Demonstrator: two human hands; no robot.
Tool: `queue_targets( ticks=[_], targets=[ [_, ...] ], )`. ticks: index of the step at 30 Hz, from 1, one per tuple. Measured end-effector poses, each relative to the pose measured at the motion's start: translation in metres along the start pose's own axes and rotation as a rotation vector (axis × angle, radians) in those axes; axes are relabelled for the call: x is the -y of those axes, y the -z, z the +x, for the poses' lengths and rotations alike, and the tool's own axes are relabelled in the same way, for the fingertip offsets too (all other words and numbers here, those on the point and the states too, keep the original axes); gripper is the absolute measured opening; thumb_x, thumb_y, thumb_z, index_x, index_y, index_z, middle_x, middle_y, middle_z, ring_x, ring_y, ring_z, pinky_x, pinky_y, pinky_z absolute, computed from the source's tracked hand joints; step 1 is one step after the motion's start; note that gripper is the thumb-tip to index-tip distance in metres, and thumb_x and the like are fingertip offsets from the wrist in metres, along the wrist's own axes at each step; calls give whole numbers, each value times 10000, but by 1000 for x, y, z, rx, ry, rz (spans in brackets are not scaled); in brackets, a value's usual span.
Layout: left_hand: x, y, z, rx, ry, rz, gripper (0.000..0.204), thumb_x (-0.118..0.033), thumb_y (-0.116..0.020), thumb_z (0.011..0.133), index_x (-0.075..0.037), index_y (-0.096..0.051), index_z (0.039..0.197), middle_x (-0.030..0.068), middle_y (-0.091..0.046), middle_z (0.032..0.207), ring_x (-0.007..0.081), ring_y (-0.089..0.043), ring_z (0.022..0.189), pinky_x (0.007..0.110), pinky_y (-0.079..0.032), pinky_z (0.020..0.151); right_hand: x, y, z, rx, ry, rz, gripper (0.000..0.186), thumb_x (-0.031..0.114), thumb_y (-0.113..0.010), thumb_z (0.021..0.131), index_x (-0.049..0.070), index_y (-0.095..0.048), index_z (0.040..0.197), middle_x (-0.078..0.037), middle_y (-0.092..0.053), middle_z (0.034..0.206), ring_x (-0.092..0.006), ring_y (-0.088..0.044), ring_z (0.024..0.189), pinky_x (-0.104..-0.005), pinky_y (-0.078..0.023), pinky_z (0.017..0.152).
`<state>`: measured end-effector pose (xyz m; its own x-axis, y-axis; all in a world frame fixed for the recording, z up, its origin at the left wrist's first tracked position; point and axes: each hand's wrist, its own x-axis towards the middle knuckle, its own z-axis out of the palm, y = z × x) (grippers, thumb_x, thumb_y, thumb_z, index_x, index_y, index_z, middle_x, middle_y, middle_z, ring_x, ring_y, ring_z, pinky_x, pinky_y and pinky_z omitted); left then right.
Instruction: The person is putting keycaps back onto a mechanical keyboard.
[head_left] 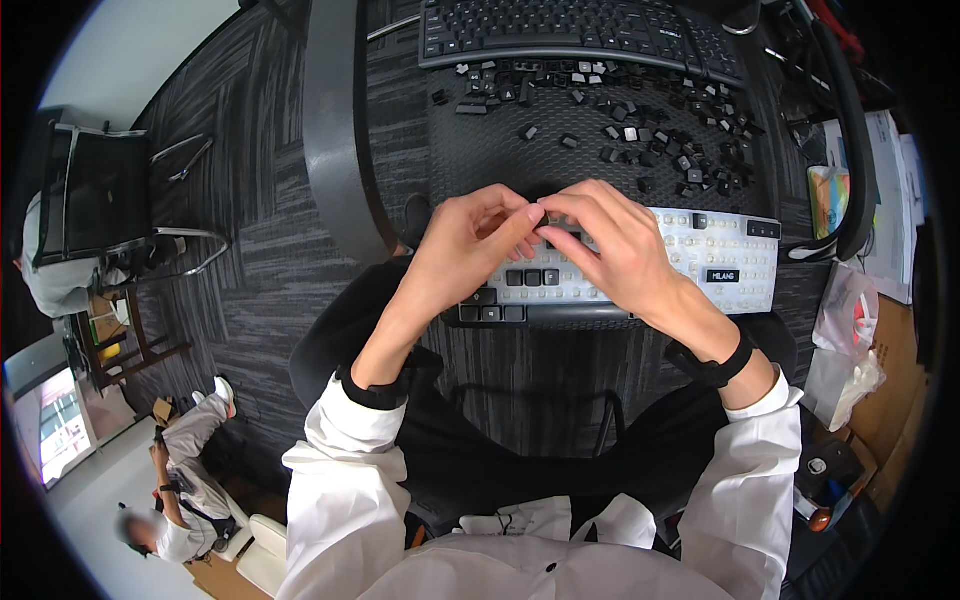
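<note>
1. While both wrists angle inward, the left hand (465,245) and right hand (622,250) meet at the fingertips, thumbs and forefingers nearly closed on a small black piece (543,221), apparently a keycap, mostly hidden by the fingers.
2. White-plated keyboard (700,252) lies beneath the hands, extending to their right; three black keycaps (532,278) sit side by side on it, nearer the body than the fingertips.
3. Beyond the hands: loose keycaps (695,176) scattered over a black textured surface (480,150); farther out, a black keyboard (560,42).
</note>
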<state>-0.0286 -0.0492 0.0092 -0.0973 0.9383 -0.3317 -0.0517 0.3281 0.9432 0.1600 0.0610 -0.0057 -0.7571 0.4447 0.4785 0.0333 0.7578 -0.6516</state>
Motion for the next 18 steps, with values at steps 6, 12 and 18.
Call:
queue_targets(
  ticks=[6, 12, 18],
  targets=[
    [-8, 11, -5, 10, 69, 176, 225, -196, -636, 1096, 18, -685, 1144, 23, -705, 939, 80, -672, 849, 243, -531, 753, 2, -4, -1, 22, -81, 73, 249, 70, -832, 837, 31, -690, 1038, -79, -646, 929, -274, -669, 819, -389, -550, 670],
    [-20, 5, -18, -222, -248, 301, 203, -54, -599, 1066, -1, -627, 1259, 87, -658, 1251, 170, -621, 1214, 345, -475, 1064, 26, -13, -10, 157, -84, 55, 247, 103, -846, 814, 24, -696, 993, -94, -578, 995, -294, -610, 918, -418, -501, 794],
    [-21, 16, -31, 0, -226, 578, 635, 107, -660, 901, -68, -525, 1497, 206, -517, 1523, 396, -466, 1479, 457, -390, 1213, 33, -32, -19, 225, -90, 35, 234, 119, -833, 834, 33, -690, 998, -88, -567, 1031, -286, -587, 974, -420, -462, 863]
  ],
)
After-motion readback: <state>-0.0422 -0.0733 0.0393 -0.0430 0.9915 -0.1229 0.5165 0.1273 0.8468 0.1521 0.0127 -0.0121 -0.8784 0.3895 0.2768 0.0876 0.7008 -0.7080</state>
